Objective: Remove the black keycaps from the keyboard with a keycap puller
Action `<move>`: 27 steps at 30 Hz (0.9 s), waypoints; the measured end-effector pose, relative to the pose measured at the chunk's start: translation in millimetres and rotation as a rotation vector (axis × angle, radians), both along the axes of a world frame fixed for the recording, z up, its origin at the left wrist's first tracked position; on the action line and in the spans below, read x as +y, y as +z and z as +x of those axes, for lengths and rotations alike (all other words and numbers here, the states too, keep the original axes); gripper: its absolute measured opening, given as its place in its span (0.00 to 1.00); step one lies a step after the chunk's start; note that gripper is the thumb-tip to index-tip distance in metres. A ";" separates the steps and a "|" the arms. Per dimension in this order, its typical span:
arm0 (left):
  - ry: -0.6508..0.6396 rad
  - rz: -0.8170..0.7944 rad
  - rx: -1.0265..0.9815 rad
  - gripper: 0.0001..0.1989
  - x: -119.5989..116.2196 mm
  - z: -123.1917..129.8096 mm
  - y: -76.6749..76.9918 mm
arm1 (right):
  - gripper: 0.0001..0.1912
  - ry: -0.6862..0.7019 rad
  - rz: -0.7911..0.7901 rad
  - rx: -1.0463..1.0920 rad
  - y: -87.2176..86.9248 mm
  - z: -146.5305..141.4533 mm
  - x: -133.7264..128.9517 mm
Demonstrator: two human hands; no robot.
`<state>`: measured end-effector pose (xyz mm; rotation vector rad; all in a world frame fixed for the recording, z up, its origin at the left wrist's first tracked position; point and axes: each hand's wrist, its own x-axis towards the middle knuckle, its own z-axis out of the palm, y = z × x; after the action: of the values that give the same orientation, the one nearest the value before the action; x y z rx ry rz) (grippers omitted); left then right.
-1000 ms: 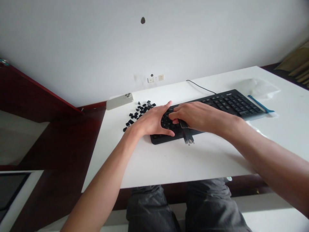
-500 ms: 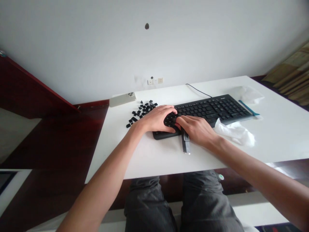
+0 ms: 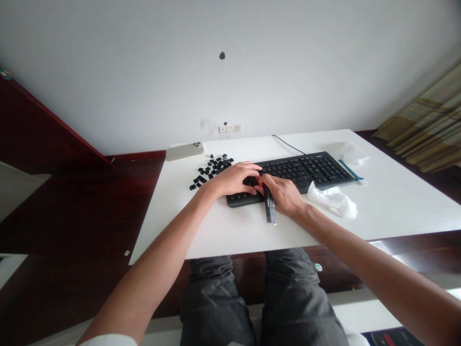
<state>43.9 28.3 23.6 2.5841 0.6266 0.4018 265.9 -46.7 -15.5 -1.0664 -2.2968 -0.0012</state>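
While left hand (image 3: 234, 179) lies on keyboard (image 3: 309, 168), right grip (image 3: 283, 194) closes on dark tool (image 3: 270, 209).

**Wearer's items, head view.** Trousers (image 3: 216, 307): charcoal grey, soft creased fabric, both legs shown. White sleeve (image 3: 108, 341): one edge only, lower left, fabric otherwise hidden. Left hand (image 3: 234, 179) and right hand (image 3: 283, 194): bare, slim, forearms uncovered.

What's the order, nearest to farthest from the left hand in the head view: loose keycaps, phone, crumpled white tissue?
From the left hand:
1. Loose black keycaps, just to its left.
2. Phone, farther left, near the far edge.
3. Crumpled white tissue, well right, past the keyboard.
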 end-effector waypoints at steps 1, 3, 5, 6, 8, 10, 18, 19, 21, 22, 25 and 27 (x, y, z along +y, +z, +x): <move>-0.012 0.002 -0.003 0.12 -2.2 1.5 2.0 | 0.10 -0.002 0.000 0.014 -0.2 0.0 0.0; -0.011 0.000 -0.004 0.10 -7.7 5.1 5.6 | 0.10 -0.008 -0.006 0.037 -0.5 0.2 -0.1; 0.027 0.015 -0.008 0.11 -13.5 9.7 6.9 | 0.10 -0.014 -0.011 0.052 -0.7 0.5 0.0; 0.046 0.030 -0.015 0.12 -16.0 12.1 6.4 | 0.11 -0.016 -0.012 0.057 -0.8 0.7 0.1; 0.064 0.057 -0.035 0.13 -19.7 16.6 3.7 | 0.10 -0.017 -0.013 0.061 -0.7 1.1 0.2; 0.067 0.064 -0.046 0.13 -21.6 19.8 0.3 | 0.09 -0.007 -0.016 0.062 -0.1 1.2 0.2; 0.068 0.068 -0.003 0.09 -23.9 22.2 1.6 | 0.07 0.048 -0.036 0.089 0.9 0.9 0.7; 0.064 0.075 0.007 0.09 -24.8 22.7 1.4 | 0.07 0.054 -0.045 0.096 0.8 1.4 0.9; 0.060 0.101 0.025 0.10 -27.1 24.3 -1.8 | 0.07 0.058 -0.069 0.118 0.8 2.8 1.3; 0.066 0.117 0.024 0.10 -28.4 25.4 -4.9 | 0.08 0.057 -0.087 0.131 1.1 3.5 1.3; 0.122 0.153 -0.004 0.15 -31.8 28.5 -16.4 | 0.09 0.049 -0.142 0.169 2.6 5.3 1.2; 0.141 0.155 -0.013 0.16 -32.5 29.7 -22.0 | 0.08 0.035 -0.154 0.187 2.9 5.7 1.2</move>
<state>73.6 -4.2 1.5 2.6894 0.8045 0.5324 271.6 -45.5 -12.6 -1.0551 -2.1729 0.2814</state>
